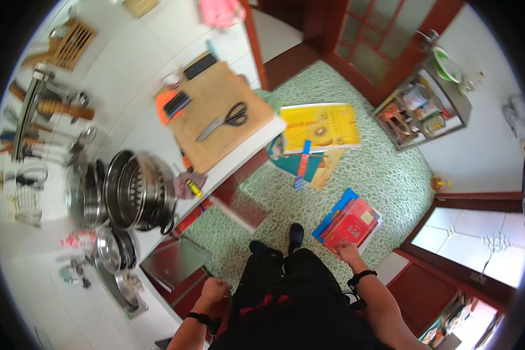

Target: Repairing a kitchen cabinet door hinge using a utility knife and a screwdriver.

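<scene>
My right hand is closed on the near edge of a red booklet, held out over the floor on my right. A blue folder and some white sheets show from beneath the booklet, in one stack with it. My left hand hangs beside the counter front with its fingers curled in. Nothing shows in it.
On the counter at left, a wooden board bears black-handled scissors. Steel pots stand nearer me. A flattened yellow carton lies on the green patterned floor. A shelf box stands by the right wall.
</scene>
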The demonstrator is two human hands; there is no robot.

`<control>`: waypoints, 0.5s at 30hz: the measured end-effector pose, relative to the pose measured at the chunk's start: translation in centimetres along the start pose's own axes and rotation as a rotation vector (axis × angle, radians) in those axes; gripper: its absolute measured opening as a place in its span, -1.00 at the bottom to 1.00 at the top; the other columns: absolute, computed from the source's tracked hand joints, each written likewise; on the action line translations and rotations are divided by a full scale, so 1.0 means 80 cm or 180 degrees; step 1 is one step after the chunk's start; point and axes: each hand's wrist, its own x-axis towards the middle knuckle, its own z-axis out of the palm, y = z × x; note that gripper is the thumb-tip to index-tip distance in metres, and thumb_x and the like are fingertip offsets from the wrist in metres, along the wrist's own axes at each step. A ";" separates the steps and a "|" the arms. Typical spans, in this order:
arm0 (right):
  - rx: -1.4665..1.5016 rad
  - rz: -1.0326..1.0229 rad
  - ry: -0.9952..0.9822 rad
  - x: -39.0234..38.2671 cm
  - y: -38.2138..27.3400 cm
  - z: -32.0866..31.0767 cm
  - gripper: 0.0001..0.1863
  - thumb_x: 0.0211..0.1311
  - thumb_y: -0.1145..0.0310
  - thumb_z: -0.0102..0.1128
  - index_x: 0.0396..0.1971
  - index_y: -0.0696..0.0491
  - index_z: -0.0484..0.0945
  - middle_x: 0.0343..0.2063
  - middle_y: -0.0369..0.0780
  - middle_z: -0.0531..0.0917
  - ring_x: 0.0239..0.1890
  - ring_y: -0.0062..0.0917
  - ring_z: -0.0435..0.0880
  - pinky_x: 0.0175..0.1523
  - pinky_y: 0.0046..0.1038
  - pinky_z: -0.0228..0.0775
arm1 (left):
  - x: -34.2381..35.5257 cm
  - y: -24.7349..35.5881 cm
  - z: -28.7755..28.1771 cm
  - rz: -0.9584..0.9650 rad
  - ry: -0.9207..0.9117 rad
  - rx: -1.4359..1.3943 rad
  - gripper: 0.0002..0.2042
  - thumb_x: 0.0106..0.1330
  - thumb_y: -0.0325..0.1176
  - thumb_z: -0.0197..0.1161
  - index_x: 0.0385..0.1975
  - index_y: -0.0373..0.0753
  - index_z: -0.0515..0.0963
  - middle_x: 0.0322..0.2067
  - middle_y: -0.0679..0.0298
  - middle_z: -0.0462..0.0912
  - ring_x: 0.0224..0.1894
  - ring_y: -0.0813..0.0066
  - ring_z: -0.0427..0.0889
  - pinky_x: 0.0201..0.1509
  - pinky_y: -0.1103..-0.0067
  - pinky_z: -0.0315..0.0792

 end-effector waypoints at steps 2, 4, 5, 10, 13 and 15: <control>0.0541 0.0173 0.0336 -0.009 0.038 -0.035 -0.71 0.32 0.45 0.06 -0.12 0.15 0.74 -0.52 -0.19 0.73 -0.63 -0.54 0.67 -0.54 -0.43 0.54 | 0.004 0.072 0.002 0.0273 -0.0231 0.0028 -0.82 0.37 -0.38 0.26 -0.35 -0.37 0.71 -0.50 0.16 0.75 -0.43 0.41 0.76 -0.27 0.45 0.62; 0.0601 0.0352 0.0567 -0.019 0.058 -0.045 -0.72 0.31 0.42 0.08 -0.13 0.17 0.73 -0.52 -0.16 0.72 -0.62 -0.51 0.67 -0.55 -0.40 0.55 | 0.005 0.102 -0.001 0.0663 -0.0474 0.0164 -0.83 0.42 -0.47 0.18 -0.19 -0.38 0.70 -0.38 0.15 0.78 -0.38 0.41 0.75 -0.25 0.49 0.61; 0.0619 0.0732 0.0604 -0.029 0.073 -0.055 -0.72 0.31 0.40 0.09 -0.13 0.17 0.72 -0.50 -0.14 0.72 -0.62 -0.49 0.68 -0.55 -0.39 0.56 | 0.002 0.129 0.000 0.0858 -0.0388 0.0171 -0.85 0.39 -0.45 0.23 -0.23 -0.37 0.71 -0.43 0.17 0.77 -0.41 0.43 0.74 -0.28 0.49 0.60; -0.0185 0.1011 0.0233 -0.063 0.180 -0.069 -0.70 0.27 0.36 0.18 -0.05 0.10 0.71 -0.43 -0.19 0.76 -0.55 -0.49 0.76 -0.47 -0.38 0.62 | -0.042 0.315 -0.024 0.1521 -0.0137 0.1007 -0.86 0.25 -0.38 0.43 -0.39 -0.34 0.73 -0.57 0.22 0.71 -0.52 0.50 0.67 -0.39 0.49 0.52; -0.0072 0.1109 0.0169 -0.065 0.150 -0.054 -0.57 0.26 0.38 0.15 0.13 0.05 0.66 -0.38 -0.19 0.80 -0.52 -0.53 0.78 -0.40 -0.40 0.66 | -0.020 0.367 -0.043 0.1945 0.0175 0.1353 -0.79 0.16 -0.30 0.52 -0.45 -0.34 0.73 -0.63 0.19 0.68 -0.58 0.48 0.63 -0.42 0.46 0.48; 0.1237 0.1041 0.0594 -0.082 0.129 -0.041 -0.66 0.30 0.37 0.12 0.00 0.06 0.73 -0.44 -0.20 0.77 -0.51 -0.50 0.76 -0.44 -0.42 0.64 | 0.025 0.365 -0.046 0.1727 -0.0070 0.1007 -0.78 0.23 -0.25 0.46 -0.40 -0.32 0.74 -0.56 0.17 0.72 -0.51 0.41 0.69 -0.35 0.44 0.53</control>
